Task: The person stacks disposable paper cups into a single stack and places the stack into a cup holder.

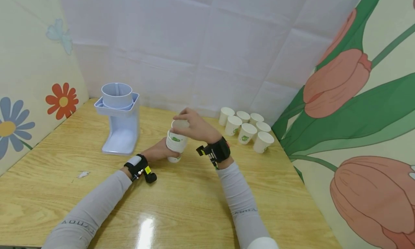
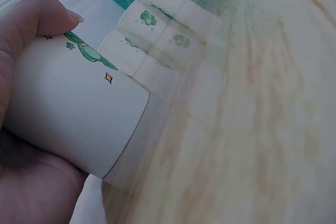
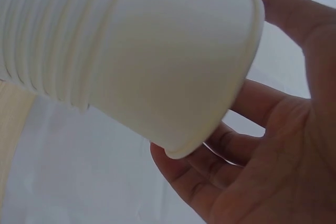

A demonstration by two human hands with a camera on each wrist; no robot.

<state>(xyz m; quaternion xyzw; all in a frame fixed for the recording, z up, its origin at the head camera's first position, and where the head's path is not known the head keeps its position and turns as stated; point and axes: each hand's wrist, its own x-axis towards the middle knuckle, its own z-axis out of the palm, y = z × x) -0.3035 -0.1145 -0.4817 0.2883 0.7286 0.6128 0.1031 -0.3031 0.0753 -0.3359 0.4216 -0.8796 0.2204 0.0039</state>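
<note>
Near the middle of the table, my left hand [image 1: 159, 150] grips a stack of white paper cups [image 1: 176, 145] low down, thumb and fingers wrapped round the lowest cup. That cup's smooth wall with a green print [image 2: 79, 103] fills much of the left wrist view. My right hand [image 1: 197, 127] is above the stack and holds the top paper cup [image 3: 173, 56] by its rim, thumb on one side and fingers on the other. In the right wrist view this cup stands partly out of the stack, its rim well apart from the close-packed rims [image 3: 58, 40] below.
To the right, several white paper cups [image 1: 247, 134] stand upright in a close group by the back wall. A pale blue plastic stand [image 1: 124, 134] with a round holder [image 1: 116, 95] on top is at the back left. A small whitish patch [image 1: 83, 174] marks the wooden table [image 1: 181, 206].
</note>
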